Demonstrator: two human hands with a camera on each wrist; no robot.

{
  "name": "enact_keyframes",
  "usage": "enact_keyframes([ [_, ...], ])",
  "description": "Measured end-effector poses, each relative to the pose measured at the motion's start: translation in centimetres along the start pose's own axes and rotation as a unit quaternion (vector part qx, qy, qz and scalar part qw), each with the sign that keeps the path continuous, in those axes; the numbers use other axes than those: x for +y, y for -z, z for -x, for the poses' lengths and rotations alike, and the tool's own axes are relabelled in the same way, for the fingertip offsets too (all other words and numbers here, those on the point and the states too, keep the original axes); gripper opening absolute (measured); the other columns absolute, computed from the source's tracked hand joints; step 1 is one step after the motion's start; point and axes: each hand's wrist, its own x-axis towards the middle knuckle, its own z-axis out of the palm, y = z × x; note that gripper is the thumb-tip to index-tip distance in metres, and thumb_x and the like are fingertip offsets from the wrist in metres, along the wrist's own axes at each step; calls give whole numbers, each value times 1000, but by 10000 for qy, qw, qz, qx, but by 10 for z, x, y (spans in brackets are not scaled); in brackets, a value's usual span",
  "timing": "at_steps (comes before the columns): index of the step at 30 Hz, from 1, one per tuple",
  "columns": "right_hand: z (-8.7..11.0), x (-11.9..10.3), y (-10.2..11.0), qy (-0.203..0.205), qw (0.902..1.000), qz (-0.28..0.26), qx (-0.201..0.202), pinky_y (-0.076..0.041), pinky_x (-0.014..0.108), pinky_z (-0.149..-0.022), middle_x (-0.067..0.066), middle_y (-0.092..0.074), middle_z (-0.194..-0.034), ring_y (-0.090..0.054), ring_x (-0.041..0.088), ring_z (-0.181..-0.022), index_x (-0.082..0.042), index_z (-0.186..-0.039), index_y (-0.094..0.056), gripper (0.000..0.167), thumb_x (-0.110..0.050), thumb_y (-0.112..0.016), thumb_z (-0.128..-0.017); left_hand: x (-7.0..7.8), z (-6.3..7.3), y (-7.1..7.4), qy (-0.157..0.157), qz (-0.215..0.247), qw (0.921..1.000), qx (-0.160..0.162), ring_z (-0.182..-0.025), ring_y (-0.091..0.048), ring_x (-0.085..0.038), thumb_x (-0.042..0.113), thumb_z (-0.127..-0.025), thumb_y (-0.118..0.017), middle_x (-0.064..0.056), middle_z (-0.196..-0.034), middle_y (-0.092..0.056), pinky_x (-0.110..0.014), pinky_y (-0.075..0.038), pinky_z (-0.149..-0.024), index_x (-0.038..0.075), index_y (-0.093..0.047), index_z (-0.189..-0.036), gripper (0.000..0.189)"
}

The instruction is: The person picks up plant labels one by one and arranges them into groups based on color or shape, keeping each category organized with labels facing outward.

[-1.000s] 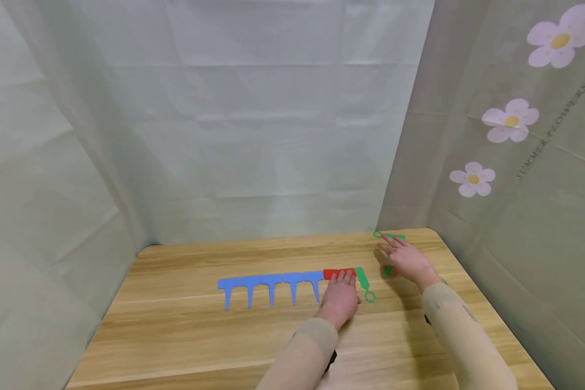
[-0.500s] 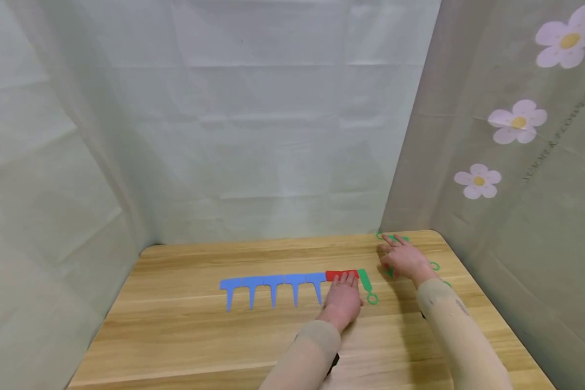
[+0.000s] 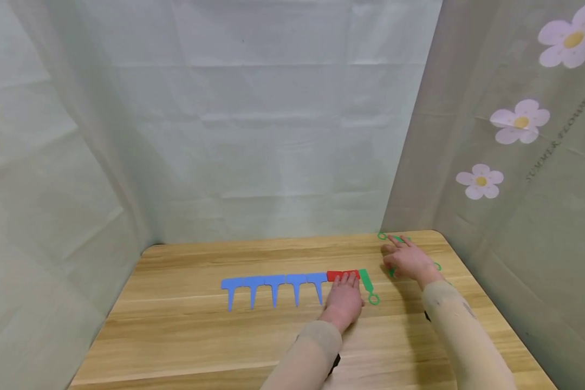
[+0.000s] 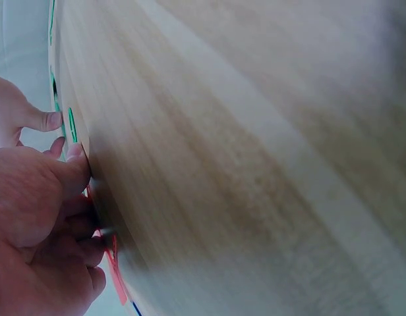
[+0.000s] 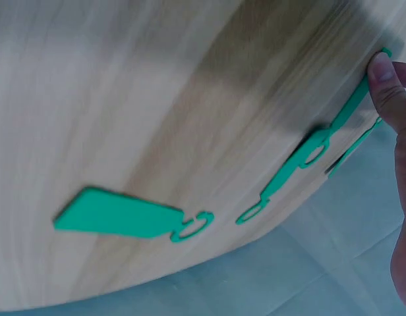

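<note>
In the head view several blue T-shaped plant labels (image 3: pixel 274 280) lie side by side in a row. Two red labels (image 3: pixel 333 275) continue it, then a green tag with a ring end (image 3: pixel 365 280). My left hand (image 3: pixel 343 300) rests its extended fingertips on the red labels and covers their lower parts. Farther right, my right hand (image 3: pixel 409 261) is over more green ring tags. In the right wrist view its thumb (image 5: pixel 384 76) and a finger pinch the end of one green tag (image 5: pixel 352 105), which lies flat on the wood.
Two other green tags (image 5: pixel 292 168) (image 5: pixel 117 214) lie along the right side of the wooden table (image 3: pixel 185 336), and another thin green tag (image 5: pixel 354 148) is by its edge. Pale cloth walls (image 3: pixel 273 135) enclose the back and sides, with printed flowers on the right.
The view has shifted slightly. My right hand's fingers have drawn a little closer together over the green tags. My left hand stays on the red labels.
</note>
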Motion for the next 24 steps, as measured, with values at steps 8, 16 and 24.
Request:
enact_keyframes([
  [8,4,-3,1,-296,9984,-470,109,-31,70,-121,22,-62,-149,-37,54,-150,-24,-87,-73,26,-21,-94,-72,-1,1,-1,-2,-156,9998,89,-160,-29,-16,47,-110,-57,5,-172,-36,-35,-24,-130,16,-43,-166,65],
  [16,1,-3,-4,-288,9984,-478,51,-33,71,-119,20,-63,-147,-39,55,-149,-26,-84,-67,31,-16,-94,-75,-2,3,-1,22,-116,9999,125,-160,-30,-16,46,-110,-57,4,-172,-36,-35,-23,-130,16,-44,-165,64],
  [24,-2,-7,5,-395,9976,-370,-421,-29,71,-121,19,-60,-150,-36,54,-151,-25,-84,-63,30,-19,-91,-79,-2,1,-2,25,35,9999,132,-160,-29,-16,45,-109,-58,5,-172,-36,-36,-22,-130,17,-44,-165,64],
])
